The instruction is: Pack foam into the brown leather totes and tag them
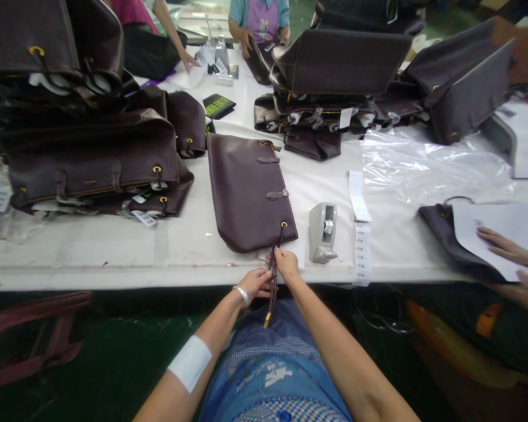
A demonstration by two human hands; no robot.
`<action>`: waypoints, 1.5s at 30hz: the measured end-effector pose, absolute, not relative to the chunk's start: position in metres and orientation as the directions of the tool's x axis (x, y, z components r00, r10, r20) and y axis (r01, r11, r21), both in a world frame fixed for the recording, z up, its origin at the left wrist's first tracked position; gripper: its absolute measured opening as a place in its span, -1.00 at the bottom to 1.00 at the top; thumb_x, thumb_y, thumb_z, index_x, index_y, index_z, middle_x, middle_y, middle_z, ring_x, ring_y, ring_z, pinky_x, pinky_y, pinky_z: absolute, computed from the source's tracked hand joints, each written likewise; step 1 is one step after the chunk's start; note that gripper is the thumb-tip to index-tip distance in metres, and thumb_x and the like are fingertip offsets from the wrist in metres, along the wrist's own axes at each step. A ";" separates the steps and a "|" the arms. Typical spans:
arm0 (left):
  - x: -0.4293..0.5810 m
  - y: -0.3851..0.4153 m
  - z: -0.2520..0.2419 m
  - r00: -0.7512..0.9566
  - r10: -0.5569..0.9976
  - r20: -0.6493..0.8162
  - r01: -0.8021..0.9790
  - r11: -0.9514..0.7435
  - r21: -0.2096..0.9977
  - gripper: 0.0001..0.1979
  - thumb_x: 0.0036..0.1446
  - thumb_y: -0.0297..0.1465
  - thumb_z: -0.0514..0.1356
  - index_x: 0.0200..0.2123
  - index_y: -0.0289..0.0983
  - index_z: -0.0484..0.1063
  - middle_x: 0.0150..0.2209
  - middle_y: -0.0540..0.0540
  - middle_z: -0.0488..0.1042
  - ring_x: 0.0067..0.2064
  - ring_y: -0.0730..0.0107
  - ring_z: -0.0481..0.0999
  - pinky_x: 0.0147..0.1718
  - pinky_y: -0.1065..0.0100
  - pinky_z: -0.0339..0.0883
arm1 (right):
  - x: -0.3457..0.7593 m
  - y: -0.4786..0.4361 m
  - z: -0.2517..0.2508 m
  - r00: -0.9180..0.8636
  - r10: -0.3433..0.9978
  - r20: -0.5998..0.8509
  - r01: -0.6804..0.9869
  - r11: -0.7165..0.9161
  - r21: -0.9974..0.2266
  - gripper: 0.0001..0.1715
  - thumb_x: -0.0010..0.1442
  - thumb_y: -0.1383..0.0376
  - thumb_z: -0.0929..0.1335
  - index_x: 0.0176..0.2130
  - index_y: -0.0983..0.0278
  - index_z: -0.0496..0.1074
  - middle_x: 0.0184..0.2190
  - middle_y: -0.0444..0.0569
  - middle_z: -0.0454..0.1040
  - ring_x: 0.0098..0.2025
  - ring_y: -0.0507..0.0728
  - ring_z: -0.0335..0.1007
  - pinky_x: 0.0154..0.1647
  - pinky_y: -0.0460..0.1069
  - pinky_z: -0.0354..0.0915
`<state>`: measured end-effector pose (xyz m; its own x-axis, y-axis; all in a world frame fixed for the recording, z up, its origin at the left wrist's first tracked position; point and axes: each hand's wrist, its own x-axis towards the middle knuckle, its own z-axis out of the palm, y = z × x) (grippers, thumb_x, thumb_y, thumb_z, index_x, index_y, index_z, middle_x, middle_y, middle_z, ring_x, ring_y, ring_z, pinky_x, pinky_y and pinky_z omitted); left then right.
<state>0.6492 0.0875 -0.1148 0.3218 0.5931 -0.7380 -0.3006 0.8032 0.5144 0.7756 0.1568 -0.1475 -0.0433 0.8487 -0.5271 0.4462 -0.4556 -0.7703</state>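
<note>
A dark brown handbag lies flat on the white table in front of me, its two small strap tabs facing right. From a gold eyelet near its lower right corner runs a braided drawstring cord with a gold tip, hanging past the table edge. My left hand is closed around the cord from the left. Just above it, my right hand pinches the same cord near the bag. A grey tape dispenser stands right of the bag.
Stacks of brown handbags stand left and at the back right. A strip of labels hangs at the table edge. Clear plastic sheeting lies to the right. Another person's hands press white paper on a bag; other people work across the table.
</note>
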 end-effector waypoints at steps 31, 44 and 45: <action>0.658 0.061 -0.088 0.299 0.617 -0.728 -0.621 0.705 0.343 -0.55 -0.03 -0.06 0.28 -0.33 -0.33 0.30 -0.59 0.13 0.24 -0.69 0.78 -0.08 -0.69 0.56 -0.33 | 0.776 0.205 -0.122 -0.128 0.687 -0.715 -0.156 -0.726 -0.670 -0.52 0.07 0.05 0.45 -0.12 0.28 0.36 -0.32 0.06 0.54 -0.44 0.18 0.50 -0.40 0.12 0.48; 0.641 0.041 -0.107 0.121 0.655 -0.746 -0.670 0.608 0.426 -0.61 -0.02 -0.16 0.34 -0.28 -0.33 0.38 -0.40 -0.02 0.41 -0.49 0.62 0.36 -0.51 0.54 0.30 | 0.750 0.203 -0.126 -0.042 0.717 -0.695 -0.205 -0.687 -0.697 -0.60 0.26 0.17 0.31 0.03 0.29 0.27 -0.30 0.04 0.55 -0.37 0.13 0.52 -0.29 0.07 0.48; 0.637 0.040 -0.106 0.143 0.652 -0.744 -0.677 0.613 0.407 -0.64 0.00 -0.20 0.34 -0.26 -0.33 0.39 -0.36 -0.04 0.43 -0.44 0.58 0.40 -0.45 0.51 0.36 | 0.754 0.193 -0.119 -0.034 0.714 -0.700 -0.193 -0.692 -0.696 -0.54 0.25 0.17 0.32 0.09 0.28 0.22 -0.29 0.05 0.56 -0.35 0.14 0.53 -0.26 0.08 0.47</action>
